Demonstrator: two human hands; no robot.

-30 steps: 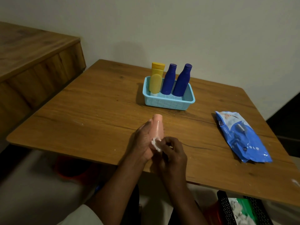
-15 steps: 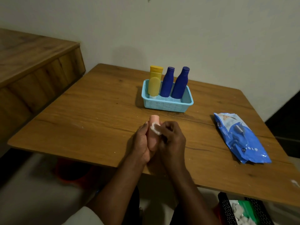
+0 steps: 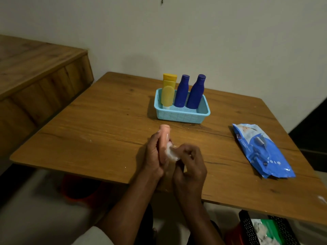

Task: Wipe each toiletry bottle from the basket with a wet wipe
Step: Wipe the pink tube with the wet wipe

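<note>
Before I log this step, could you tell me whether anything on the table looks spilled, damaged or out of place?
Nothing stands out. The yellow bottles and two blue bottles stand in the basket, the wipes pack lies flat, and the left hand holds the pink bottle while the right hand wipes it.

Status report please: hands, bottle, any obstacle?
Left hand grips pink bottle. Right hand pinches wet wipe against it. Nothing in the way.

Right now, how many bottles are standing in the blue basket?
3: a yellow bottle at the left of the basket, and two dark blue bottles beside it. None looks hidden.
</note>
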